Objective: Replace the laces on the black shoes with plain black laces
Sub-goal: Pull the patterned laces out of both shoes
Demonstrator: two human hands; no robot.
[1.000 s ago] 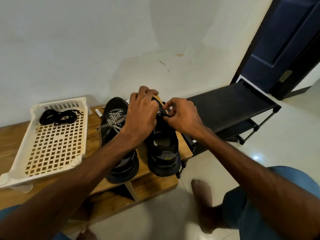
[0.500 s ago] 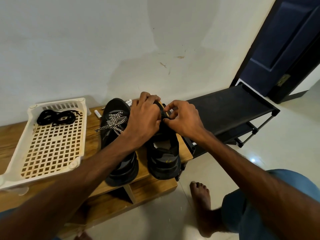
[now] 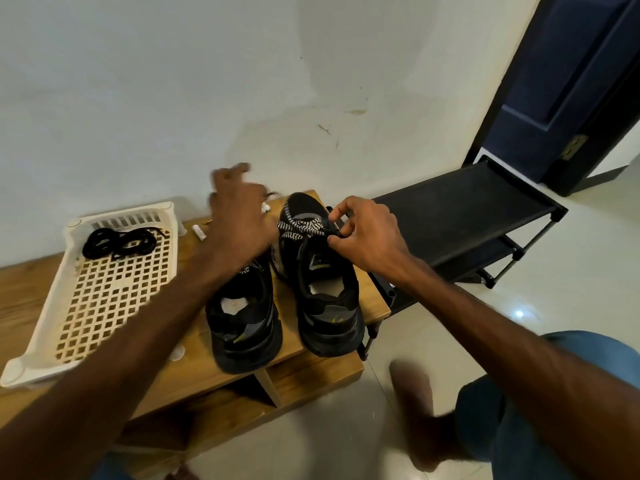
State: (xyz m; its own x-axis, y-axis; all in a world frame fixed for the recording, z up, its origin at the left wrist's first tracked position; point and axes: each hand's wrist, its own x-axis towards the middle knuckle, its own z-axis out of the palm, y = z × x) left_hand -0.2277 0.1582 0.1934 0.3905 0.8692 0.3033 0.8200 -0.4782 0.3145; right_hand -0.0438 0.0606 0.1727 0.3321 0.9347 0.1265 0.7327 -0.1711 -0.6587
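Position: head-worn, above the counter [image 3: 20,289]
Facing: forward and down, toward the wall [image 3: 173,98]
Nearness: close to the counter edge

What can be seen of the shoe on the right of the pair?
The right shoe is a black low sneaker with grey heel panels, yellow accents and a pale insole. It stands upright on the wooden bench, heel toward the camera, beside the other shoe. A black-and-white patterned lace crosses its lacing area; the right hand pinches that lace at the shoe's right edge.
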